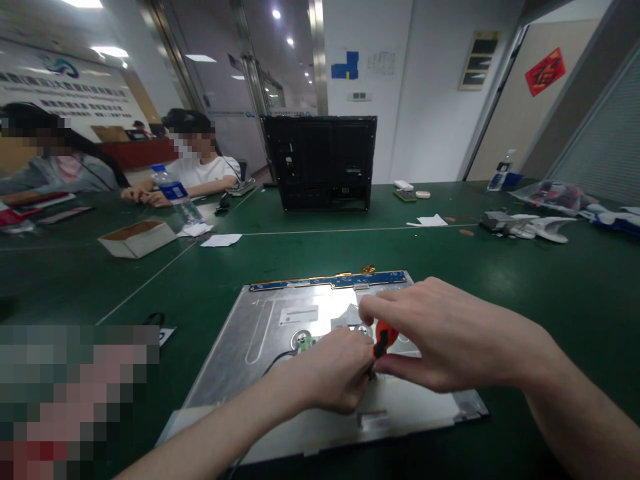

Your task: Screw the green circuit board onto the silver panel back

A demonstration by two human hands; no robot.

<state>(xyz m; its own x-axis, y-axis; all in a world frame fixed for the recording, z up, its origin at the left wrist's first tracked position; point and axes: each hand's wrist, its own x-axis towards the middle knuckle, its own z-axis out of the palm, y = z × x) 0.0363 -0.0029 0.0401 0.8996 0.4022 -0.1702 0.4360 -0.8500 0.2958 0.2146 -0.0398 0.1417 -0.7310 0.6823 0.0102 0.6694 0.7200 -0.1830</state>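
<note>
A flat metal panel (300,427), like the back of a display screen, lies in front of me with a blue circuit board (320,283) along its far edge. My right hand (435,337) grips the red and black handle of what looks like a screwdriver (384,337) over the panel. Beside it, my left hand (337,368) is closed low against the panel, its fingertips hidden, so what they pinch cannot be made out. A small green board (305,343) with a dark cable sits near my left wrist.
Behind the panel stands a black monitor casing (325,163). An open cardboard box (137,240), a water bottle (177,197) and paper (221,240) lie to the left. Grey-white parts (525,227) and bagged items (555,195) are at right. Two people sit across the table at left.
</note>
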